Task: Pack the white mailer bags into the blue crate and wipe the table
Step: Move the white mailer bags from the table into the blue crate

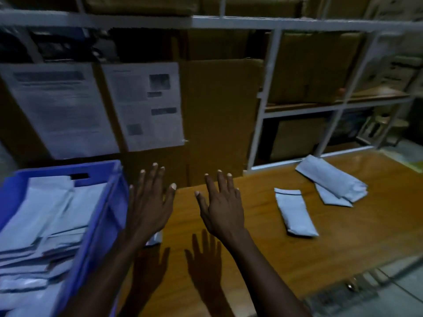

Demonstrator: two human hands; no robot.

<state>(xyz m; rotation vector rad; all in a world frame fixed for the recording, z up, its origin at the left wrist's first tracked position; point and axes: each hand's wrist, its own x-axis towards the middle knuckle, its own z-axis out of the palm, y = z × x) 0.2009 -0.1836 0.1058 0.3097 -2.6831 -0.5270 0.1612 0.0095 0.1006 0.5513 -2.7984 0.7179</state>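
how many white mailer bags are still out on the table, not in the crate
4 that I can see: one lying alone mid-table, two overlapping near the far right edge, and one mostly hidden under the left hand beside the blue crate. More may be hidden.

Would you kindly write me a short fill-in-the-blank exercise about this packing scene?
1. The crate holding mailer bags is coloured ____.
2. Both the left hand and the right hand are open and hold ____.
3. The folded bag nearest the right hand lies on the wooden ____.
4. Printed sheets hang on brown ____ behind the crate.

Missing words: blue; nothing; table; cardboard
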